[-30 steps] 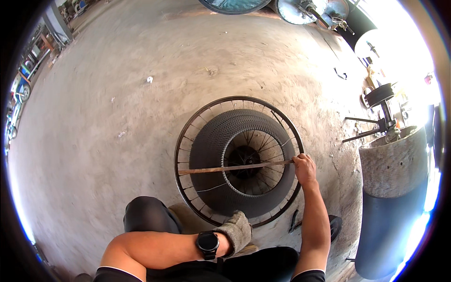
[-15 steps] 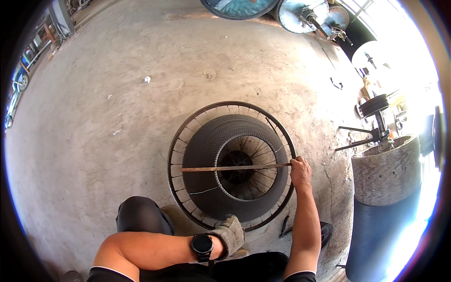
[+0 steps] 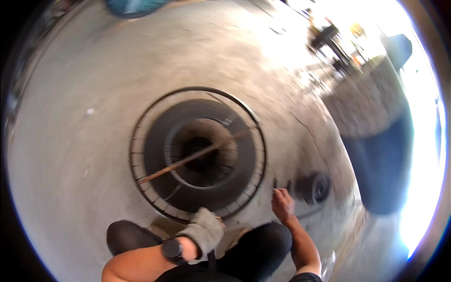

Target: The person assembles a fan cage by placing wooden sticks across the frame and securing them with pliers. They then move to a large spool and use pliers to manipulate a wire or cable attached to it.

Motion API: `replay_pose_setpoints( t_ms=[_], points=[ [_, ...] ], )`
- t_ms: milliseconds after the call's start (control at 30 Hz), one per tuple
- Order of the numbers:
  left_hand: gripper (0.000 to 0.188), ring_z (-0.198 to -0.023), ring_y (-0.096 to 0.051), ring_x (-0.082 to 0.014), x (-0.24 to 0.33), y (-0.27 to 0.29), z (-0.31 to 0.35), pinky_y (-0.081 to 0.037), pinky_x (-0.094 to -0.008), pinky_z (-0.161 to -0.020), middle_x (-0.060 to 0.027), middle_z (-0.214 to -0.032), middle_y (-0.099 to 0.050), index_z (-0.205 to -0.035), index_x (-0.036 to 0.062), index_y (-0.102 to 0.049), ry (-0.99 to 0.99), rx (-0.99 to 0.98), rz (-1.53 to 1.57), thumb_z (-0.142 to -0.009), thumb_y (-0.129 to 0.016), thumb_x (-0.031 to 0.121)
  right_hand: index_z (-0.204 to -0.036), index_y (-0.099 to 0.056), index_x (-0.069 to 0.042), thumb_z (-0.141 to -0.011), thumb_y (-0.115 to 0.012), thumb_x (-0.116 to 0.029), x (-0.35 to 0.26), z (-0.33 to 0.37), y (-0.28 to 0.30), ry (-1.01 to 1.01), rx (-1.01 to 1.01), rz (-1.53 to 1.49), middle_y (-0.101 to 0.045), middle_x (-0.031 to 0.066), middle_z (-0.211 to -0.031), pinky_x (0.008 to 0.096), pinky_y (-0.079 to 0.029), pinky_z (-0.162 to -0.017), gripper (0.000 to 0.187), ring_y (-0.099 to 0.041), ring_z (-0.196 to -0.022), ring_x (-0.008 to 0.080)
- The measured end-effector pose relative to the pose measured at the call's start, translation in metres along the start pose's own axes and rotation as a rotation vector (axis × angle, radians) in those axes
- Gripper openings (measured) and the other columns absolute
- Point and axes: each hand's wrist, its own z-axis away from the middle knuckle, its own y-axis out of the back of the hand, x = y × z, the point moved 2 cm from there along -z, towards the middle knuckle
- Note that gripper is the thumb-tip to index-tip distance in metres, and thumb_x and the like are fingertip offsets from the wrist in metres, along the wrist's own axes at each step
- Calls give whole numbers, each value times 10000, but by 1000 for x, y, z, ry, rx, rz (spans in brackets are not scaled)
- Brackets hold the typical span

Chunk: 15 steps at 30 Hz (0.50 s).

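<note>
A black bicycle-type tire (image 3: 157,155) lies coiled inside a large spoked ring (image 3: 133,162) on the concrete floor. A thin brown strip (image 3: 183,162) rests slantwise across both. A short pale tie (image 3: 174,191) crosses the tire's near side. My left hand (image 3: 204,230), in a grey knit glove, is curled over the ring's near rim; the glove hides much of the grip. To the right, my bare right hand (image 3: 283,205) is low over the floor with fingers drawn together at a small dark tool (image 3: 275,183), blurred. Close beside it is a black roll (image 3: 314,188).
A rough grey cylinder (image 3: 371,101) on a dark blue base (image 3: 380,164) stands at the right. Blurred metal equipment (image 3: 331,44) is behind it. At the top left is a blue round drum (image 3: 134,5). My knees (image 3: 268,239) are just below the ring.
My right hand has left the strip's right end and moved down and right, to the dark tool. The view has turned, so the strip now looks slanted. My left hand stays at the rim.
</note>
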Motion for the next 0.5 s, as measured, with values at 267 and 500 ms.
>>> replay_pose_setpoints(
  t_ms=[267, 500],
  points=[
    [278, -904, -634, -236, 0, 0, -14, -409, -413, -797, -54, -918, -669, -940, 133, -670, -55, -261, -47, -890, -588, 393, -1133, -588, -56, -873, -665, -317, 104, 187, -66, -1192, 29, -9, -625, 196, -1148, 503, -469, -901, 376, -589, -1080, 398],
    [255, -873, -631, -228, 13, 1, -37, -418, -392, -757, -50, -861, -639, -893, 147, -667, -7, -227, 10, -884, -603, 393, -1057, -679, -6, -861, -676, -425, 191, 233, -145, -1811, 166, -567, -706, 184, -1005, 433, -561, -721, 462, -695, -933, 307]
  ],
)
